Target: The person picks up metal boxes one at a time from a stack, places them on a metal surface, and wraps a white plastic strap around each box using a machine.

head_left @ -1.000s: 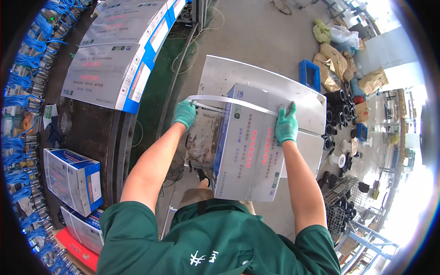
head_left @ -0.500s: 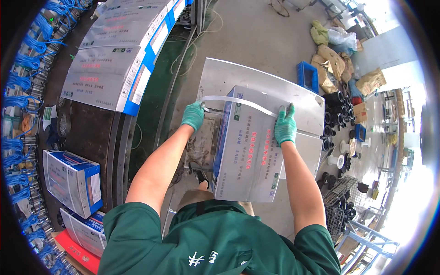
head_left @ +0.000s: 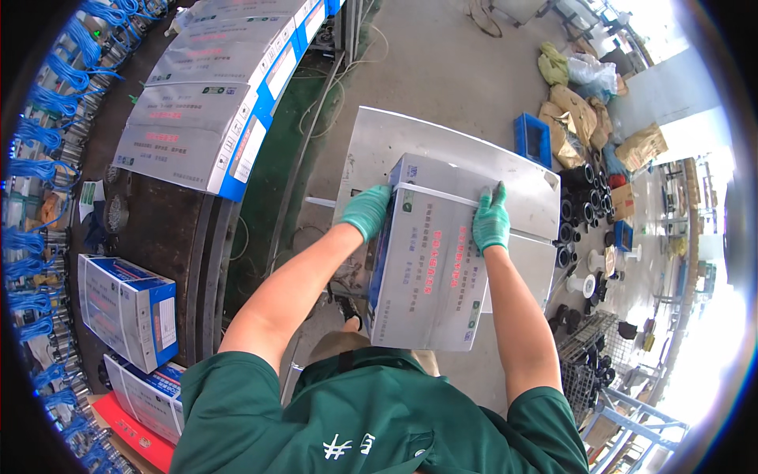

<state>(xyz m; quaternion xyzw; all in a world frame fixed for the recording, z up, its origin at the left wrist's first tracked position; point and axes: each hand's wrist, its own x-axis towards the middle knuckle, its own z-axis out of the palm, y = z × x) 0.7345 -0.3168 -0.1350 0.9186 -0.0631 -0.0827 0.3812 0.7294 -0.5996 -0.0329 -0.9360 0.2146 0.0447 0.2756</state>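
Note:
A grey carton with blue sides [head_left: 430,268] lies on a metal-topped table [head_left: 379,130] in front of me. A white strap [head_left: 434,192] runs across the carton's far part, lying close along its top. My left hand [head_left: 365,213], in a green glove, is closed at the carton's left edge, where the strap goes down; its fingertips are partly hidden. A short pale strip sticks out left of that hand. My right hand [head_left: 492,217], also gloved in green, rests flat on the carton's right top edge, fingers stretched out beside the strap.
On the dark bench to the left stands a row of similar cartons [head_left: 189,126], with another strapped carton [head_left: 126,312] nearer. Blue cable bundles [head_left: 39,170] line the far left. To the right are a blue crate [head_left: 532,138], sacks [head_left: 568,118], black spools [head_left: 580,178] and wire baskets [head_left: 592,340].
My left hand has moved right and slightly nearer, up against the carton's side. The strap, arched above the carton before, now lies along its top. My right hand has stayed put.

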